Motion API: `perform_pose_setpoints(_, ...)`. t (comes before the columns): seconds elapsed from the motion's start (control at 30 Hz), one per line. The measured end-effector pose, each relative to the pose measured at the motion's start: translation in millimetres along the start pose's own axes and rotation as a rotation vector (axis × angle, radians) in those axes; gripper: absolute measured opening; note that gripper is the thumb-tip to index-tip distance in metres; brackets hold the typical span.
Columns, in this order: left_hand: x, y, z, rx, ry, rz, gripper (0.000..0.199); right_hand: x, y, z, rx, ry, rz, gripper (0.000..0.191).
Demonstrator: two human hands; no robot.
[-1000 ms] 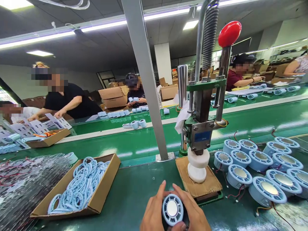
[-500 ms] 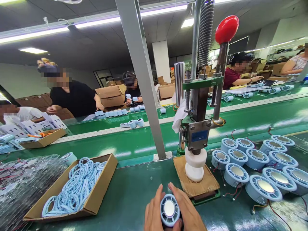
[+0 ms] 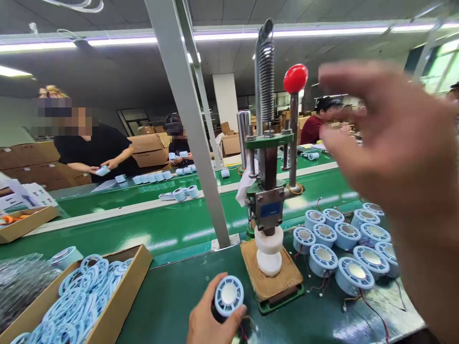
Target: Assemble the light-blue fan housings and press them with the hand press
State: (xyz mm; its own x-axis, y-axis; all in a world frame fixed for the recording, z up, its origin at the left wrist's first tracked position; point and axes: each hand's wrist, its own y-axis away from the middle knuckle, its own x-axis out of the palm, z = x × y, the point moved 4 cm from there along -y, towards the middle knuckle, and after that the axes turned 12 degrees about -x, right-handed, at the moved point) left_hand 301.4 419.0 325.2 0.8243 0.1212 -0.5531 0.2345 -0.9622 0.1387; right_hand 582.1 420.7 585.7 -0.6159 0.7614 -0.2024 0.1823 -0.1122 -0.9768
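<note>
Low in the view, my left hand [image 3: 212,316] is closed around a light blue round fan housing [image 3: 229,295] with spoked slots and a silver centre disc. A thin red wire shows below it. My right hand [image 3: 390,138] is raised at the right, blurred, its thumb and fingers apart with nothing between them. Nearest to it is the red knob [image 3: 296,78] on the lever of a hand press [image 3: 268,205], with a gap between. Under the press ram, a white round upper die [image 3: 268,240] stands above a white lower die [image 3: 268,263].
Several similar fan housings [image 3: 355,276] with wires stand right of the press. At lower left a cardboard box [image 3: 134,282] holds light blue rings [image 3: 77,298]. A grey post [image 3: 190,124] rises beside the green conveyor [image 3: 172,220]. Co-workers [image 3: 93,143] sit or stand beyond it.
My right hand has let go of the fan housing and risen to the right, towards the lever knob. My left hand keeps the housing. The view has shifted.
</note>
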Motion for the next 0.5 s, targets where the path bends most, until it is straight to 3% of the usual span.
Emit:
perform_pose_setpoints(0.07, 0.2, -13.1, -31.4, 0.051, 0.030, 0.052, 0.058, 11.0, -57.2, -40.4, 0.000, 0.001, -0.077, 0.047)
perform_pose_setpoints(0.17, 19.2, -26.4, -69.9, 0.153, 0.119, 0.148, 0.057, 54.0, -100.6, -84.6, 0.140, -0.262, 0.041, 0.048)
perform_pose_setpoints(0.23, 39.1, -32.1, -85.6, 0.185, 0.204, 0.228, 0.057, 74.1, -106.8, -94.2, 0.201, -0.351, 0.088, 0.052)
perform_pose_setpoints(0.33, 67.0, -38.1, -97.5, 0.235, 0.327, 0.374, 0.054, 79.0, -103.1, -92.0, 0.215, -0.359, 0.050, 0.052)
perform_pose_setpoints(0.4, 78.7, -41.2, -98.2, 0.257, 0.364, 0.444, 0.049, 76.7, -100.2, -90.5, 0.233, -0.372, 0.037, 0.053)
perform_pose_setpoints(0.5, 85.2, -44.5, -89.5, 0.242, 0.369, 0.446, 0.052, 79.8, -100.7, -94.1, 0.336, -0.425, 0.093, 0.058)
